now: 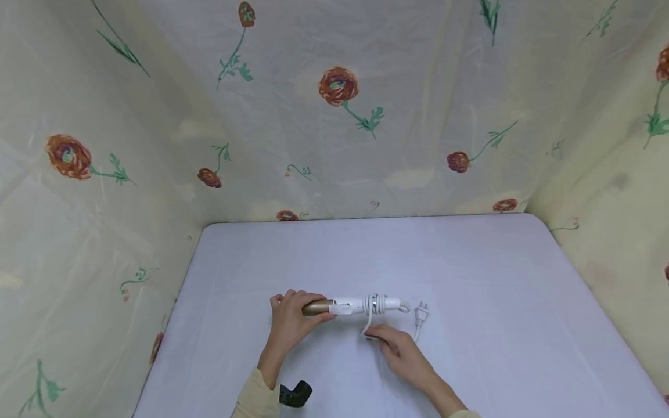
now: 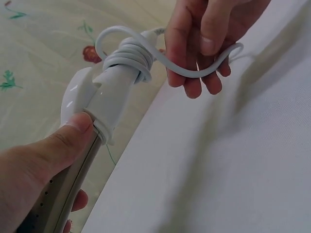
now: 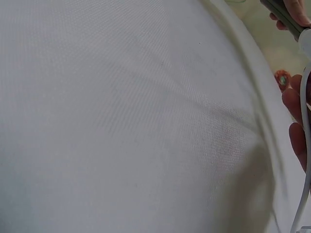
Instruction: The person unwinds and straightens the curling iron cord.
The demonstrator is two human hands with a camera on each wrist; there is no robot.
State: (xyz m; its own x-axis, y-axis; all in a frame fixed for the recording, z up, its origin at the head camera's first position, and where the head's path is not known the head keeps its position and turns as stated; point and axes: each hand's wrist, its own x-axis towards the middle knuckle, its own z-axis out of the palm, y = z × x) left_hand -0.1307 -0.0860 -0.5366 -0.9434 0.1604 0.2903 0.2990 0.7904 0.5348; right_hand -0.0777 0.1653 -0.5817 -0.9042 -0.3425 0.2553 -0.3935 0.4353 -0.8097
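A curling iron (image 1: 347,306) with a white handle and a brown barrel is held level above the white table. My left hand (image 1: 292,318) grips the brown barrel, its thumb near the joint with the handle in the left wrist view. White cord (image 2: 129,59) is wound in several turns around the handle's far end. My right hand (image 1: 402,355) holds a loose length of this cord, which runs across its fingers in the left wrist view. The two-pin plug (image 1: 421,314) hangs just beyond the right hand. Only the right hand's fingertips (image 3: 297,141) show in the right wrist view.
A black bent object (image 1: 295,395), partly covered by the left sleeve (image 1: 257,397), lies near the table's front. The white table (image 1: 470,278) has flower-patterned sheeting (image 1: 397,133) hanging at its back and sides.
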